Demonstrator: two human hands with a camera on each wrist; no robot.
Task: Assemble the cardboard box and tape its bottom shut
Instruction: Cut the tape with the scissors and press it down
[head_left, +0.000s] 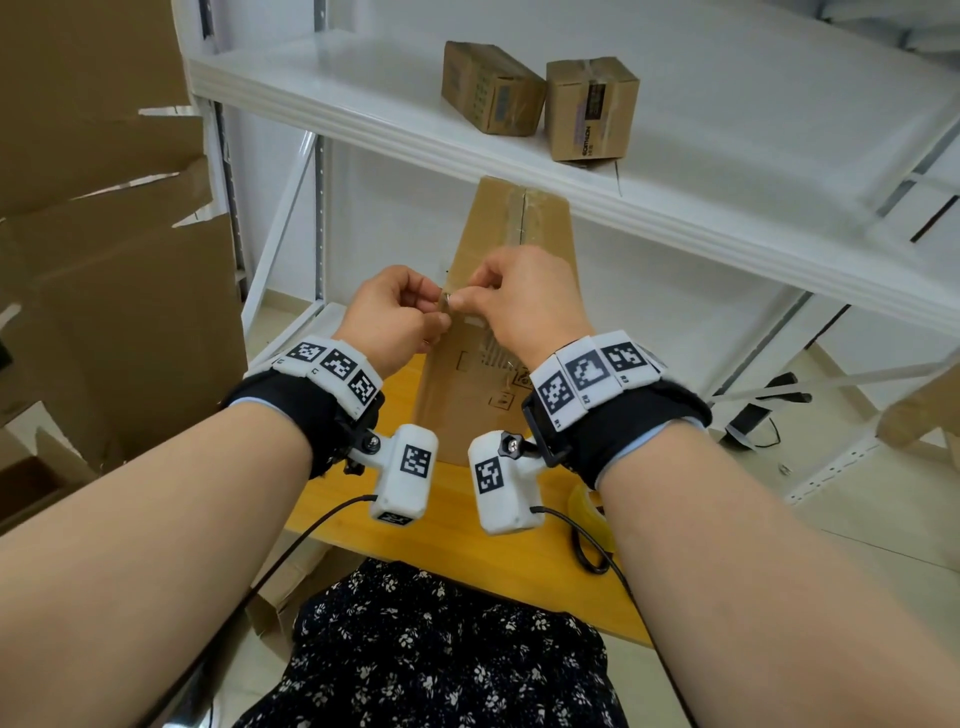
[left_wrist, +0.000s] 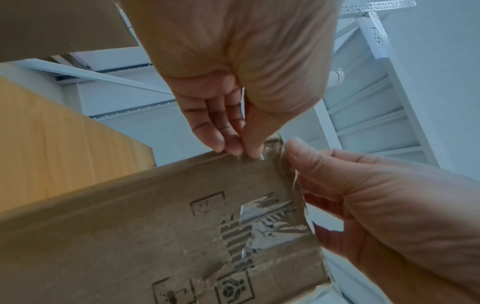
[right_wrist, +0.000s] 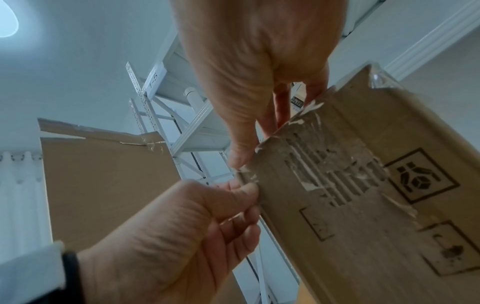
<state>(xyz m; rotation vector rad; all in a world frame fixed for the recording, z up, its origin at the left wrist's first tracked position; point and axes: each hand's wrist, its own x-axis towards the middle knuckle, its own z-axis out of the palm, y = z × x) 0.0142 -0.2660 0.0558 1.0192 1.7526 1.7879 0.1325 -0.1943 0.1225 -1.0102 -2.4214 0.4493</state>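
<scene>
A tall brown cardboard box stands on end on the wooden table, with printed handling symbols and torn patches on its face. Both hands meet at its upper left edge. My left hand pinches a scrap of old clear tape stuck at that corner. My right hand pinches the box edge beside it, thumb in front and fingers behind. A yellowish tape roll lies on the table under my right wrist.
A white metal shelf rack stands behind and over the table, carrying two small cardboard boxes. Large torn cardboard sheets lean at the left. Camera cables trail across the table's near edge.
</scene>
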